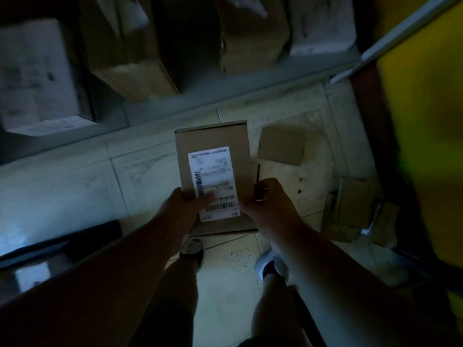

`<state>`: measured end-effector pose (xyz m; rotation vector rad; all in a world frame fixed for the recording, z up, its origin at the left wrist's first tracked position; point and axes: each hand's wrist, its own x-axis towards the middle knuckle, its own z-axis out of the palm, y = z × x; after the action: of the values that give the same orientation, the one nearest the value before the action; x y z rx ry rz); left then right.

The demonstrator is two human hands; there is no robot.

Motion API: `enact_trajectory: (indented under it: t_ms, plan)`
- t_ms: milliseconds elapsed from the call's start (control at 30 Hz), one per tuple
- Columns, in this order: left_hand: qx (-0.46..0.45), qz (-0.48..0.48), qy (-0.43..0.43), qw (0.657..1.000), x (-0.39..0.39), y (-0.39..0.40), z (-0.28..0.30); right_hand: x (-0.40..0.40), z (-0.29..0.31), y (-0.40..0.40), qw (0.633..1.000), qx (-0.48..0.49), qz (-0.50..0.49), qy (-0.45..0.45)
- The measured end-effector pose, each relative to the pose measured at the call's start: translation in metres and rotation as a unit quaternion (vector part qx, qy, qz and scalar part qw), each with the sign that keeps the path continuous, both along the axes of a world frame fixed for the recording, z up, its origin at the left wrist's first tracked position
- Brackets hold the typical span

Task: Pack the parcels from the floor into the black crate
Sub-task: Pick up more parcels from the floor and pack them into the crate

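- Cardboard parcel (213, 171) with white label (213, 184), at centre of view, held above tiled floor (75, 184).
- Left hand (185, 206) gripping near edge at 7 o'clock, thumb across label.
- Right hand (265, 201) gripping near edge at 5 o'clock, also pinching a thin dark object (258, 184); identity unclear.
- Likely stiff, light, flat-sided; best held at opposite edges.
- More parcels (281, 146) on floor at 3 o'clock.
- Dark crate edge (62, 244), probably, at 8 o'clock.
- Shelf boxes (250, 33) at 12 o'clock.
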<state>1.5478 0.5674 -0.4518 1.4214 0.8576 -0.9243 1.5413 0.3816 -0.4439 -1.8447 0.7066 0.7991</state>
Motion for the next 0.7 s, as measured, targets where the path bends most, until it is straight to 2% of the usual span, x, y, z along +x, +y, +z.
enact_trajectory:
  t_ms: [167, 333, 433, 533, 700]
  plan:
    - [-0.018, 0.014, -0.083, 0.996, -0.008, 0.051, 0.077, 0.006, 0.078, 0.046, 0.997, 0.02, 0.045, -0.052]
    - [0.021, -0.021, -0.149, 0.988, -0.052, 0.097, 0.106, -0.033, 0.104, 0.092, 0.994, -0.026, 0.055, -0.09]
    - [0.039, 0.026, -0.142, 0.989, -0.103, 0.12, 0.105, -0.068, 0.104, 0.118, 0.991, -0.029, 0.064, -0.117]
    - [0.045, 0.056, -0.109, 0.991, -0.179, 0.132, 0.098, -0.122, 0.093, 0.138, 0.993, -0.024, 0.055, -0.101]
    - [0.078, 0.03, -0.056, 0.995, -0.287, 0.147, 0.101, -0.218, 0.081, 0.165, 0.988, -0.11, 0.069, -0.084]
